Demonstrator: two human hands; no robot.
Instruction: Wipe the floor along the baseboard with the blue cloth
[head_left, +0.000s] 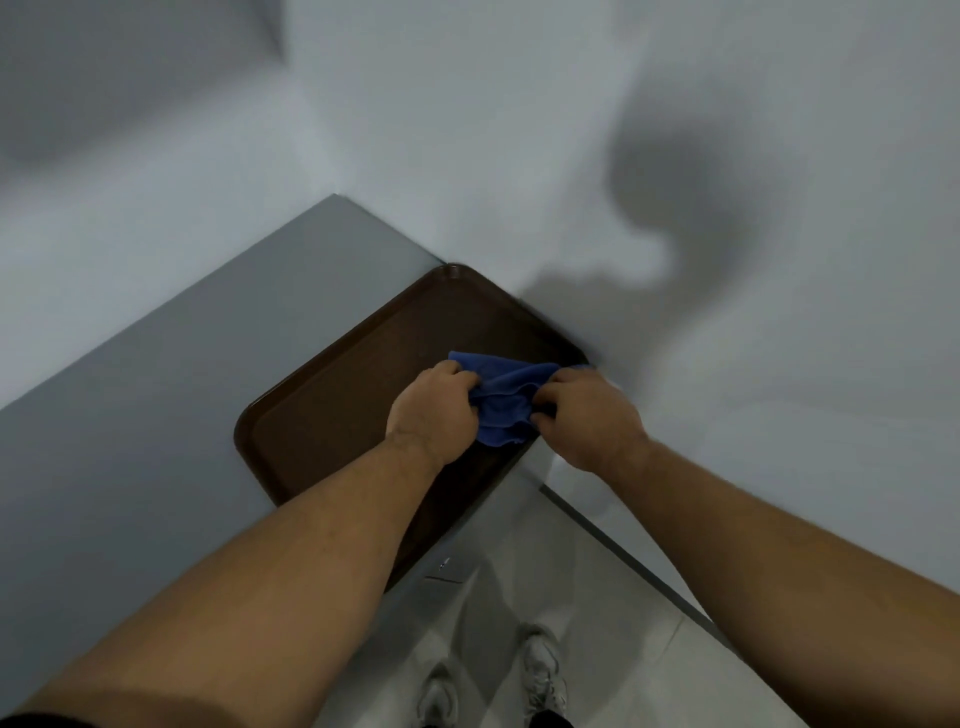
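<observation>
The blue cloth (506, 402) is bunched up between both hands, just above the right end of a dark brown tray (337, 410). My left hand (434, 410) grips the cloth's left side with closed fingers. My right hand (587, 421) pinches its right side. Below and to the right, a dark baseboard (623, 556) runs along the foot of the white wall, next to the pale tiled floor (649, 665).
The tray lies on a grey table (156, 389) pushed into a corner of white walls (675, 130). My two light shoes (543, 675) stand on the floor below the table's edge. My shadow falls on the right wall.
</observation>
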